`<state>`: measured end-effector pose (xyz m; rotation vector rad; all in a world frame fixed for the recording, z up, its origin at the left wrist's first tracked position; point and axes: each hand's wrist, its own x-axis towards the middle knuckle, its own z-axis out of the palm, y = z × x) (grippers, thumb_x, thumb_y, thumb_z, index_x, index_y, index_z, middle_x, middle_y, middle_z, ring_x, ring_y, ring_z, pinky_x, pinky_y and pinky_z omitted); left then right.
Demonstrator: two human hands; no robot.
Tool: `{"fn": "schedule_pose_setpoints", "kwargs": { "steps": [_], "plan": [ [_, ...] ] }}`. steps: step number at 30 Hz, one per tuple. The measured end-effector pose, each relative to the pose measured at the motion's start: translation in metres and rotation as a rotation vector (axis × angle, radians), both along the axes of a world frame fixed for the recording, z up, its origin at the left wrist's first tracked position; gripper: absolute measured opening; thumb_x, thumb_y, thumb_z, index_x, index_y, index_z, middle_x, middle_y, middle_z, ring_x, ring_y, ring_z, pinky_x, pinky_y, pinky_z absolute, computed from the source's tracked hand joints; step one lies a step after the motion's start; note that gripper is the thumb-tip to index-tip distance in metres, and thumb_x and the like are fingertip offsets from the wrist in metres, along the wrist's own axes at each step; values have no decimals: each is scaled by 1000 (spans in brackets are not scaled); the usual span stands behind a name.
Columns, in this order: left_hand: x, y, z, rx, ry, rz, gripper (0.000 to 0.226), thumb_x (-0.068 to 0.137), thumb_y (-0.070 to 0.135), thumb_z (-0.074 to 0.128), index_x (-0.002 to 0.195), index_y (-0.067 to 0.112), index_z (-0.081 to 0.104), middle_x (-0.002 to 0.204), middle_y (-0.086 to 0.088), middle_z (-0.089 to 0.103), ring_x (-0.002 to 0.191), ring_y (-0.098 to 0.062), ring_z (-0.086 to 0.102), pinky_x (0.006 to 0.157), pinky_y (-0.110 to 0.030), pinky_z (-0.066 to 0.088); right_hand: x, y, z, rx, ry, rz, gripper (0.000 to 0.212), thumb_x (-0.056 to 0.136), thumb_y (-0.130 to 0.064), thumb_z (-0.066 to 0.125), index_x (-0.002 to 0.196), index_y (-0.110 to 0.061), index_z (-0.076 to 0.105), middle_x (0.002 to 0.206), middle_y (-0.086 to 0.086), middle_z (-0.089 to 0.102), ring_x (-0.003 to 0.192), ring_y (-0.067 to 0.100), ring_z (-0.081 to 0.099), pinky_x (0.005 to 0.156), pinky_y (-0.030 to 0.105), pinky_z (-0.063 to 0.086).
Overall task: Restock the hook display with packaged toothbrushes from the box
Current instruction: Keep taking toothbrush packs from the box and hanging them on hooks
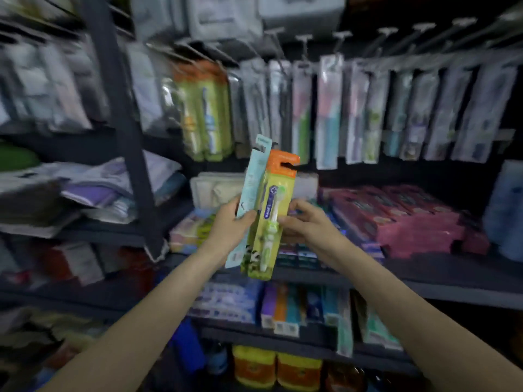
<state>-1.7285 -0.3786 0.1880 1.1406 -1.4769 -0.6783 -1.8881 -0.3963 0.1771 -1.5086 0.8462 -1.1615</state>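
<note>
a: progress?
b: hook display of metal pegs [348, 33] already carries rows of carded brushes, among them matching green-and-orange packs [205, 108]. two packs not yet hung; the box is out of view.
a: item location?
b: green-and-orange carded toothbrush pack with white-green brush [268, 219], upright below the pegs, in front of a pale teal carded pack [250, 182].
a: fingers?
b: left hand [230, 226] clasps both packs, thumb on the front. right hand [307, 220] pinches the green pack's right edge.
</note>
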Motion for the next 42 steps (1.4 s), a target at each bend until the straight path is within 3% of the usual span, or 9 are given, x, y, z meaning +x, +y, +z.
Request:
{"fn": "schedule_pose_setpoints", "kwargs": {
  "steps": [5,10,15,20,24,30,35,40,42],
  "plan": [
    [90,-15,46,-50,-204,245,19,92,6,50,108,15,53,84,4,57,81,-16,51,55,-16,35,79,-26,59,-99,12,-80,10,89,-7,59,83,-8,51,95,17,66,82,27,64,82,41,52],
    [147,-30,65,-58,-184,348,23,93,5,47,114,7,54,104,-14,63,93,-32,59,75,-40,46,110,-70,104,-135,116,-215,12,86,-16,64,78,-17,55,95,18,63,89,34,62,86,47,53],
    [165,-40,69,-82,-74,395,14,93,5,45,103,13,50,94,-8,56,82,-22,51,65,-28,33,138,-104,148,-256,362,-350,6,87,-15,63,83,-15,58,76,0,57,63,12,53,51,20,42],
    [173,-51,78,-87,-26,399,10,93,4,44,99,13,46,94,-7,56,81,-22,51,66,-29,36,162,-124,176,-286,395,-395,23,89,-16,61,111,-11,58,103,5,52,81,15,52,61,25,44],
    [180,-58,81,-98,-9,414,16,92,4,44,104,11,52,99,-12,61,88,-28,57,74,-36,44,172,-136,181,-271,352,-438,22,90,-17,59,112,-11,57,103,7,54,69,11,47,49,21,35],
    [184,-64,81,-70,23,413,17,93,6,44,106,15,52,102,-9,62,92,-29,59,82,-39,48,175,-148,170,-212,254,-522,24,92,-17,56,114,-7,55,105,6,53,86,19,51,76,32,45],
    [176,-70,78,-58,50,383,21,92,5,45,110,11,54,101,-8,61,87,-25,56,74,-32,44,163,-135,149,-342,289,-631,24,91,-16,56,111,-10,45,106,7,53,95,21,54,74,30,43],
    [153,-78,79,-78,78,256,19,93,7,47,105,20,53,97,-2,60,89,-19,57,75,-30,44,172,-92,117,-394,357,-56,30,89,-33,59,113,-16,55,107,-5,57,100,11,55,87,25,45],
    [141,-81,80,-86,49,206,19,95,11,47,106,25,54,93,5,61,89,-15,58,78,-31,48,176,-90,108,-457,361,-79,13,90,-26,59,97,-16,63,95,-3,61,88,10,57,78,24,46]
  ]
}}
